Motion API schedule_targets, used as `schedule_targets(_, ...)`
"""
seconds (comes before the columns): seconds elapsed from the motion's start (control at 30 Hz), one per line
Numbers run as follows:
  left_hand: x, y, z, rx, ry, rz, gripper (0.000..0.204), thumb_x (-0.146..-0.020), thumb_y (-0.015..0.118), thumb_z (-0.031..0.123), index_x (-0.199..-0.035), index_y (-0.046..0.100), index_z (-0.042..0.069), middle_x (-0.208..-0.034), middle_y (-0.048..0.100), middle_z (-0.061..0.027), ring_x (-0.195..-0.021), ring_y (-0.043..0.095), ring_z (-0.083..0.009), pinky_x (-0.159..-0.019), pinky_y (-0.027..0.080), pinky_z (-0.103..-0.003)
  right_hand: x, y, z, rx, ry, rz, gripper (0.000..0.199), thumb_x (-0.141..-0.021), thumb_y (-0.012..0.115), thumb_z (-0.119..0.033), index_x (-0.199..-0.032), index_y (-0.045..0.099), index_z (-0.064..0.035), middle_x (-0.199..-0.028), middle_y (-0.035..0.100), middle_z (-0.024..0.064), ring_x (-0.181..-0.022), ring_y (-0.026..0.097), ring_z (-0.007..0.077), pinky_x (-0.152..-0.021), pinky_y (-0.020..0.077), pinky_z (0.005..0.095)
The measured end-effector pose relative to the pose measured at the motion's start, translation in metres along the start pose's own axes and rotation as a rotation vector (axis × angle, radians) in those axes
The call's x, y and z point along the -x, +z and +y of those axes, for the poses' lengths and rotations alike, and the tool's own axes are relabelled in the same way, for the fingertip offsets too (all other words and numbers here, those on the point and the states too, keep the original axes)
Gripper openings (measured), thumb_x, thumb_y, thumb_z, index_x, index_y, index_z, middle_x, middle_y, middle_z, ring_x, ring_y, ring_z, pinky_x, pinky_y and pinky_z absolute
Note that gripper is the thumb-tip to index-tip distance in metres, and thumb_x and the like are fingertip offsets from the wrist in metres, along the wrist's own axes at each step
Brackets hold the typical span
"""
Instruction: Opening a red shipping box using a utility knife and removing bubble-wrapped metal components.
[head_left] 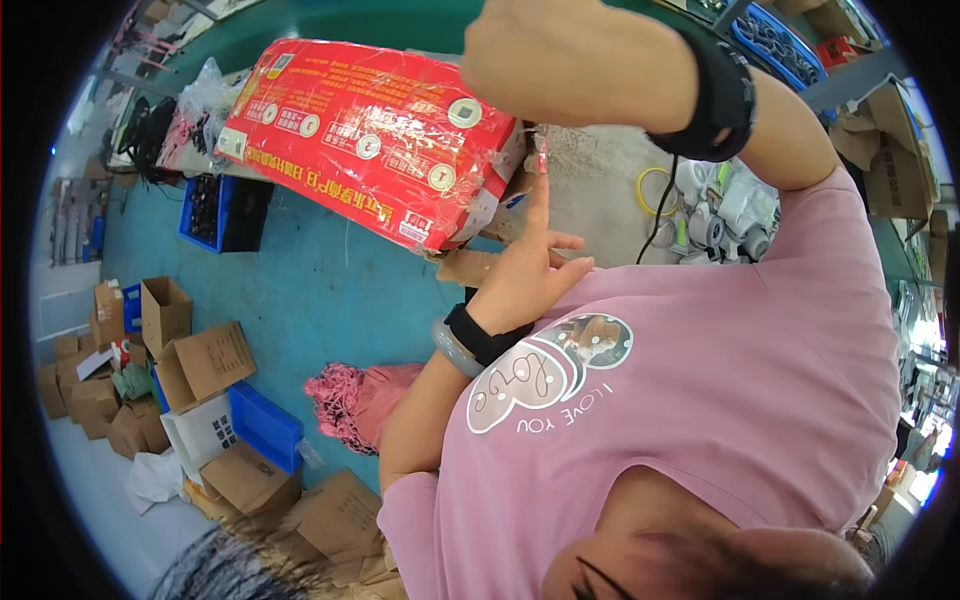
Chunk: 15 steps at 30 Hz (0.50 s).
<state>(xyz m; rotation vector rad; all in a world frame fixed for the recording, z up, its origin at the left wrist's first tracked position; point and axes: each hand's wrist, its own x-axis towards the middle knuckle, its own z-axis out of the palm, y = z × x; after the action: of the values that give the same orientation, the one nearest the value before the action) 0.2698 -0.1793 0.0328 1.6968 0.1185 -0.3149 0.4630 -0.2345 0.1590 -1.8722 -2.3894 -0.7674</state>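
A large red cardboard box [350, 150], printed and wrapped in glossy clear tape, lies tilted at the work table's edge. Its right end looks torn, with loose flaps. At this end is my left hand [525, 265], index finger stretched along the opening and the other fingers apart. My right hand [525, 65] is curled like a fist above the box's far right corner. Its fingertips are hidden, so what it grips, if anything, does not show. A brown cardboard flap [465, 268] sticks out beneath the box beside my left wrist.
Grey-white parts in clear bags [715, 215] and a yellow ring [652, 190] lie on the table [600, 190] to the right. A blue crate [205, 215] stands beyond the box. Several open cartons [205, 365] and a blue bin [265, 425] crowd the floor at left.
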Motion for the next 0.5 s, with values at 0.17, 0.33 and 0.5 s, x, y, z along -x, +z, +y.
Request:
schedule_targets(0.17, 0.005, -0.006, 0.002, -0.005, 0.017, 0.106, 0.095, -0.093, 0.065, 0.011, -0.158, -0.004, 0.01, -0.118, 0.064, -0.0162, -0.093, 0.065, -0.0177, -0.075, 0.053, -0.027, 0.02, 0.007, -0.01, -0.448, 0.164, -0.298, 0.048, -0.082, 0.069, -0.057, -0.084, 0.065, -0.0087, -0.059, 0.059, 0.0094, -0.061, 0.062, 0.0305, -0.054, 0.0459, 0.0389)
schedule_targets(0.33, 0.034, -0.02, -0.001, -0.827, 0.234, 0.247, 0.054, -0.087, 0.071, 0.026, -0.134, 0.052, 0.006, -0.11, 0.067, -0.0155, -0.089, 0.066, -0.0254, -0.081, 0.051, -0.037, 0.059, 0.042, -0.023, -0.642, 0.524, -0.506, 0.058, -0.08, 0.065, -0.068, -0.092, 0.066, -0.0118, -0.076, 0.068, 0.0088, -0.075, 0.067, 0.0287, -0.061, 0.0487, 0.0413)
schedule_targets(0.5, 0.07, -0.034, -0.005, -1.172, 0.155, 0.06, 0.037, -0.08, 0.073, 0.038, -0.098, 0.069, 0.005, -0.082, 0.068, -0.0123, -0.08, 0.064, -0.0312, -0.081, 0.047, -0.044, 0.099, 0.069, -0.027, -0.851, 0.589, -0.191, 0.057, -0.078, 0.068, -0.066, -0.093, 0.063, -0.0112, -0.075, 0.067, 0.0084, -0.073, 0.066, 0.0294, -0.06, 0.0471, 0.041)
